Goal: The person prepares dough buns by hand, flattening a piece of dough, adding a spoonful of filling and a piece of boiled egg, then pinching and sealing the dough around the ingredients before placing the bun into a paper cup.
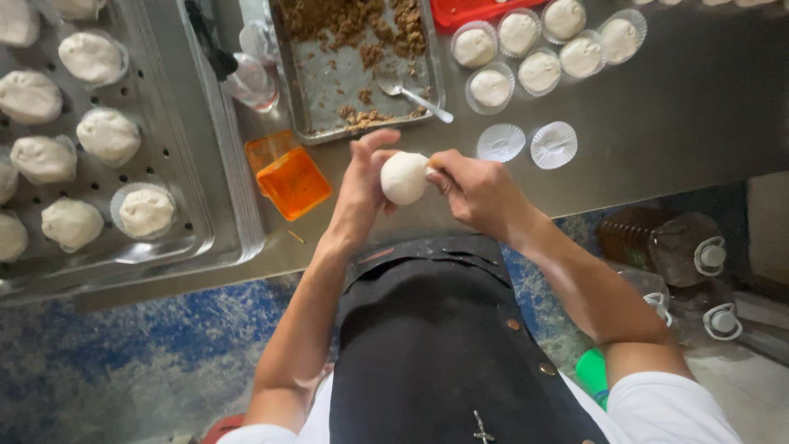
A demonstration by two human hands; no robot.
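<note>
Cupping a dough ball [404, 178] at frame centre, the left hand [362, 191] sits on the ball's left side w/ fingers curled round it and thumb up along its top edge. Right hand [477, 191] is on the ball's right side, fingertips pressed together and pinching the dough at its right edge. So the ball sits between both hands, touching each, held above the steel table [674, 123] just in front of the person's black apron [427, 345].

Upper centre: metal tray [329, 82] w/ brown crumbly filling [345, 20] and a spoon [415, 93] lying in its lower right corner. Just left of the hands, an orange tub [293, 182] rests on the table. Upper right: filled buns in paper cups [538, 45], grouped near a red tray [468, 10]; below them two empty paper cups [528, 142] side by side, near the right hand but apart from it. Left side of frame: perforated steamer tray [177, 164] holding more buns [107, 136]. Lower right, under the table edge: plastic bottles [662, 247] on the floor.
</note>
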